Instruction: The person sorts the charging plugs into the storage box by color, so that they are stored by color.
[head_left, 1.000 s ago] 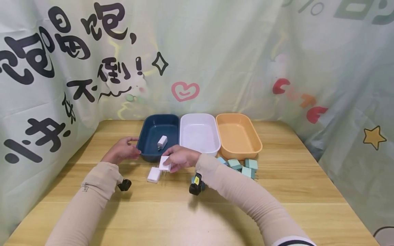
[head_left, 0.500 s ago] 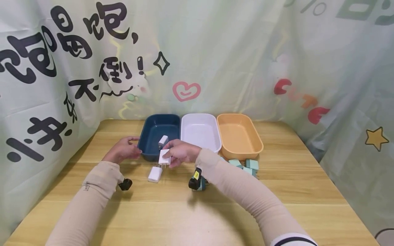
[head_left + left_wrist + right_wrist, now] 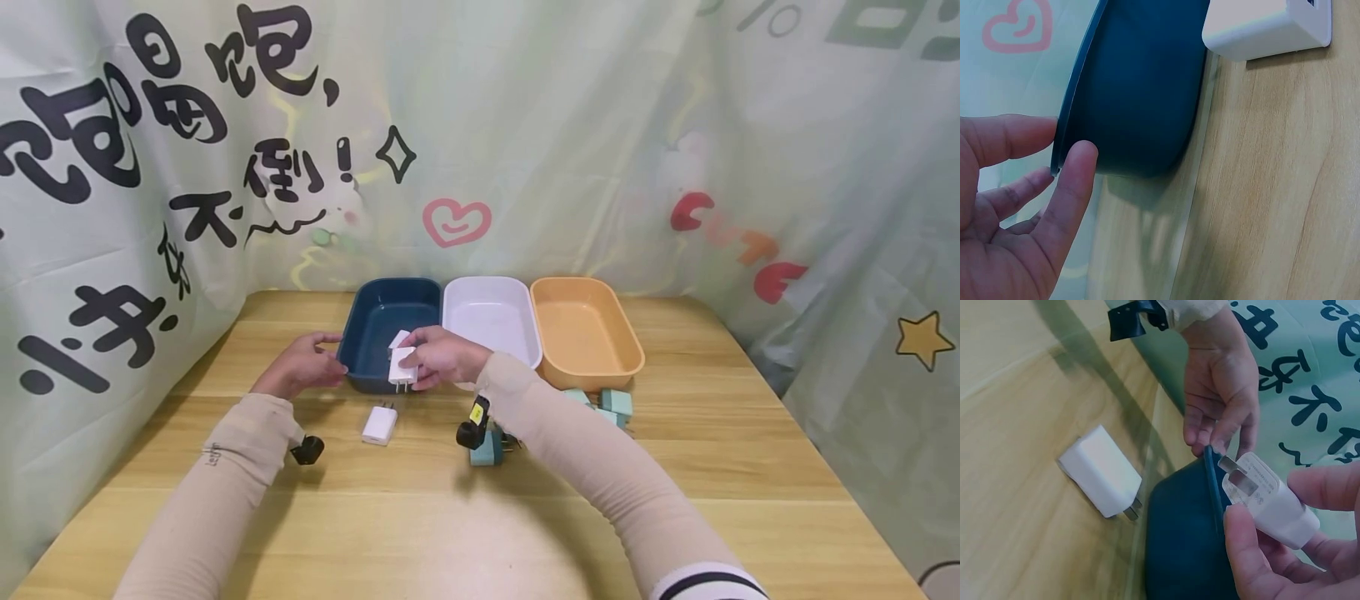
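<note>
My right hand (image 3: pixel 448 357) pinches a white USB wall charger (image 3: pixel 402 367) over the near edge of the dark blue tray (image 3: pixel 369 325). In the right wrist view the charger's metal prongs (image 3: pixel 1238 475) point toward the tray, with thumb and fingers on its sides. Behind it in the head view another white charger (image 3: pixel 398 337) shows inside the tray, partly covered. On the table before the tray lies a further white charger (image 3: pixel 379 425). My left hand (image 3: pixel 303 365) touches the tray's left side, fingers fairly straight, thumb against the outer wall (image 3: pixel 1141 100).
A white tray (image 3: pixel 491 308) and an orange tray (image 3: pixel 577 325) stand in a row right of the blue one. Several light green chargers (image 3: pixel 617 403) lie before them, some hidden by my right forearm. One teal charger (image 3: pixel 486 450) lies nearer. A printed curtain (image 3: pixel 555 150) hangs behind.
My right hand has lifted the white charger up and away from the one on the table, to above the blue tray's near edge. The left hand keeps its place at the tray.
</note>
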`<state>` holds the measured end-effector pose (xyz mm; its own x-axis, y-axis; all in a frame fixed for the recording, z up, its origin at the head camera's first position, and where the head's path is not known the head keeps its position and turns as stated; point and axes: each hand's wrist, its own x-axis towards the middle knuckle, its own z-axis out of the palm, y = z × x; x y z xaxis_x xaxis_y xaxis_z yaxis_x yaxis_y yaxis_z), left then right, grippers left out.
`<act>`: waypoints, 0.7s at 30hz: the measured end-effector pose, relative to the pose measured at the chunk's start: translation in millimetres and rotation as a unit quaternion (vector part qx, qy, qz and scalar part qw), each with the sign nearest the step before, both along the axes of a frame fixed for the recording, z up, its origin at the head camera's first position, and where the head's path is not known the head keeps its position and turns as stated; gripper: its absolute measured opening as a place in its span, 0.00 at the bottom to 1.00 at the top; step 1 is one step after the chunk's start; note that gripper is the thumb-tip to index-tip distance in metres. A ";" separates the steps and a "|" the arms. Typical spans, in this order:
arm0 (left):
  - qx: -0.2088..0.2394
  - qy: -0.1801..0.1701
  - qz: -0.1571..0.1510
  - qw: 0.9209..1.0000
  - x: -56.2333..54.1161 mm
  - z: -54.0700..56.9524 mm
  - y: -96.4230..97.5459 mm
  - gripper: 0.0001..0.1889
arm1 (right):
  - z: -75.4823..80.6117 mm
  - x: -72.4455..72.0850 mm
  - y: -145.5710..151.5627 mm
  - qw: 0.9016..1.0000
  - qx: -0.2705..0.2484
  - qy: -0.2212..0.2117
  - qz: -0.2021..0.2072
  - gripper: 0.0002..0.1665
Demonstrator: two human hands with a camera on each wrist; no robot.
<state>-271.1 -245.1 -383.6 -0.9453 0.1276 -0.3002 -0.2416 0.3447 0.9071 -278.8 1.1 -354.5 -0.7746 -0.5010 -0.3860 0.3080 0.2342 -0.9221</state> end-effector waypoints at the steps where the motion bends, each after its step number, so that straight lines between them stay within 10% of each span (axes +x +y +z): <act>1: -0.003 -0.001 0.001 1.000 0.0 0.0 0.1 0.40 | 0.0 -1.2 0.2 1.000 -0.003 -0.002 -0.003 0.17; 21: -0.011 -0.005 0.010 1.000 0.0 -0.2 0.1 0.39 | -6.8 -25.6 -0.5 0.999 -0.026 -0.016 -0.036 0.19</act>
